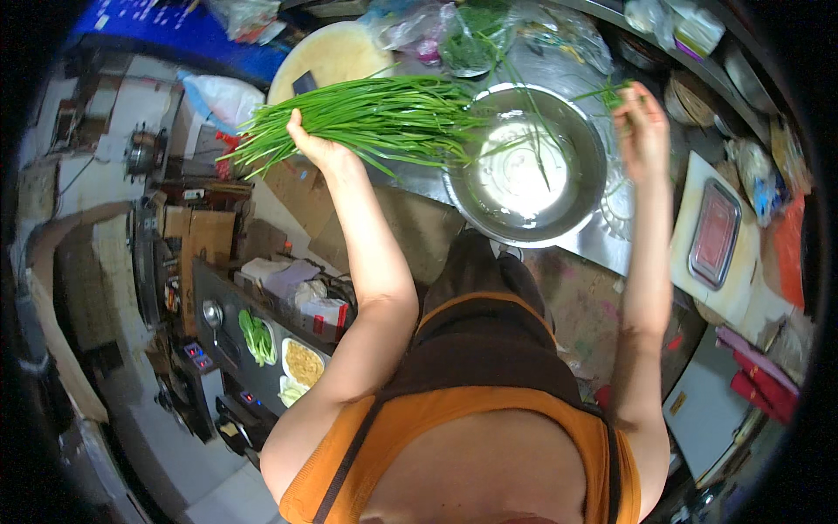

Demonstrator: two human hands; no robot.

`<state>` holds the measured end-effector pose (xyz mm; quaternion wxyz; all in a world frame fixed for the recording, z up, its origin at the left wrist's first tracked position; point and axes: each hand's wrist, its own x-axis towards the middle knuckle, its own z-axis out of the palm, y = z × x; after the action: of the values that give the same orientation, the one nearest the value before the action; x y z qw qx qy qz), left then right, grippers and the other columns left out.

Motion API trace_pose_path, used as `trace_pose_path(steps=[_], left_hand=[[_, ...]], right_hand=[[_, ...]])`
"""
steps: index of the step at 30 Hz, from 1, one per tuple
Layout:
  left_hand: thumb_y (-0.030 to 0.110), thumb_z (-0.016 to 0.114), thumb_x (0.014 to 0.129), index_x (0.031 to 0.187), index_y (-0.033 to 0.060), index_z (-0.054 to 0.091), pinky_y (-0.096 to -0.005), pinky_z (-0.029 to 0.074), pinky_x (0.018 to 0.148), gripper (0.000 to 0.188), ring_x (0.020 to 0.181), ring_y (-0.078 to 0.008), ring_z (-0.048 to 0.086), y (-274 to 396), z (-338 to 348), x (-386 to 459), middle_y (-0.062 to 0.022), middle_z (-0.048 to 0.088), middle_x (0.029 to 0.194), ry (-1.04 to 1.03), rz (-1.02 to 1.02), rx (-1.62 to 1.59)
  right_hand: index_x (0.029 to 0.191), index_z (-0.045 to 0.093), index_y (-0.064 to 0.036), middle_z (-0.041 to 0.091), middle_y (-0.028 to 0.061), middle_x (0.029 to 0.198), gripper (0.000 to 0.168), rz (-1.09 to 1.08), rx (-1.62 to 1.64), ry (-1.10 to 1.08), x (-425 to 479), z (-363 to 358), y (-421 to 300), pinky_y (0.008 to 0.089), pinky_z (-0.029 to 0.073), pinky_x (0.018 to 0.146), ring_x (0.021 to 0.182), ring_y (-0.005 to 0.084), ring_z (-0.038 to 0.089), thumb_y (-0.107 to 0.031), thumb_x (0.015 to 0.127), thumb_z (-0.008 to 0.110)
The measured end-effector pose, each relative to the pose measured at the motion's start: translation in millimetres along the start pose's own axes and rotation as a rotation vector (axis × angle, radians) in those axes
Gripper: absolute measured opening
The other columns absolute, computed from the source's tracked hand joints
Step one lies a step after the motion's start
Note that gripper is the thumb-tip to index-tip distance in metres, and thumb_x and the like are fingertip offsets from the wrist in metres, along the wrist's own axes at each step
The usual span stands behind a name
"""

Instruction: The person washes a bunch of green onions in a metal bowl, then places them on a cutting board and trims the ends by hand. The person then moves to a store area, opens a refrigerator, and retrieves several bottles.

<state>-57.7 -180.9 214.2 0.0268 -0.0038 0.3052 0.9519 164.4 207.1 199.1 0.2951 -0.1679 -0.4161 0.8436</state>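
Observation:
My left hand [317,145] grips a thick bunch of long green chives [393,114], whose right end reaches over the rim of a round stainless steel basin [524,237]. The basin holds what looks like clear water, with a few loose green blades hanging across it. Right of the basin is my raised right hand [641,124], slightly blurred, its fingers closed on a small tuft of green blades [609,95]. A clear plastic bag with greens [474,49] lies behind the basin.
A round cutting board [340,49] with a dark flat object stands at the back left. At right, a lidded metal tray [715,234] rests on a white board [684,190]. Plates of food, one with leafy greens [256,337], stand on a dark counter at lower left.

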Motion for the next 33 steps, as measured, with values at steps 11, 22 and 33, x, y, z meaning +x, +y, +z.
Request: trace_pose_path(steps=[11,22,33], left_hand=[[0.027,0.060,0.079,0.107,0.0007,0.056,-0.0444,0.048,0.090,0.038,0.098,-0.0312,0.059,37,11,-14,-0.0148,0.061,0.108,0.349,0.215,0.018],[0.026,0.056,0.082,0.112,-0.0028,0.054,-0.0479,0.050,0.087,0.042,0.099,-0.0333,0.059,127,-57,0,-0.0181,0.060,0.109,0.445,0.311,0.079],[0.023,0.060,0.079,0.114,-0.0036,0.053,-0.0534,0.044,0.096,0.044,0.105,-0.0364,0.057,253,-150,104,-0.0211,0.059,0.112,0.318,0.333,0.244]], right_hand=[[0.138,0.043,-0.006,0.060,0.0139,0.123,0.063,0.330,-1.214,-0.249,148,-217,17,0.0394,0.048,0.090,0.109,0.0276,0.060,-0.031,0.085,0.067],[0.118,0.062,-0.016,0.044,0.0170,0.138,0.041,-0.632,-1.859,-0.079,51,-67,52,0.0421,0.048,0.089,0.111,0.0338,0.057,-0.023,0.079,0.068],[0.116,0.058,-0.003,0.068,0.0174,0.096,0.056,-0.005,-1.618,0.176,42,7,207,0.0414,0.049,0.082,0.092,0.0349,0.064,-0.045,0.081,0.068]])
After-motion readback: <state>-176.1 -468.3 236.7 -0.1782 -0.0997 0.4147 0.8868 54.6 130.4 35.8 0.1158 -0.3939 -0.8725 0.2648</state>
